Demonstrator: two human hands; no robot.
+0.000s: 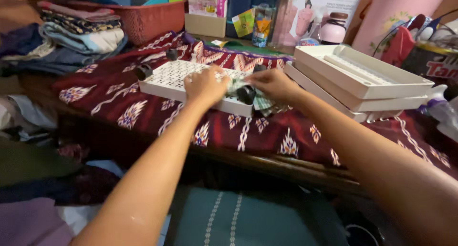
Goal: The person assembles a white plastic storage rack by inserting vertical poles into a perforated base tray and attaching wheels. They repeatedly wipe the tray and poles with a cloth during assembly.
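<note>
Teal cloth (238,217) lowest in view, under both forearms. Left hand (206,85) flat, fingers curled onto white perforated tray (176,76) lying on red patterned surface (267,131). Right hand (274,83) just beside, pinching crumpled wrapper (262,103) near black wheel (246,94). Stacked white trays (362,79) to the right

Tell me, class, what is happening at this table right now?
A person reaches both hands onto a white perforated tray lying on a red patterned cloth. The left hand rests on the tray's top. The right hand is at its right end, beside a black wheel and some crumpled plastic wrap. Two more white trays are stacked to the right.
</note>
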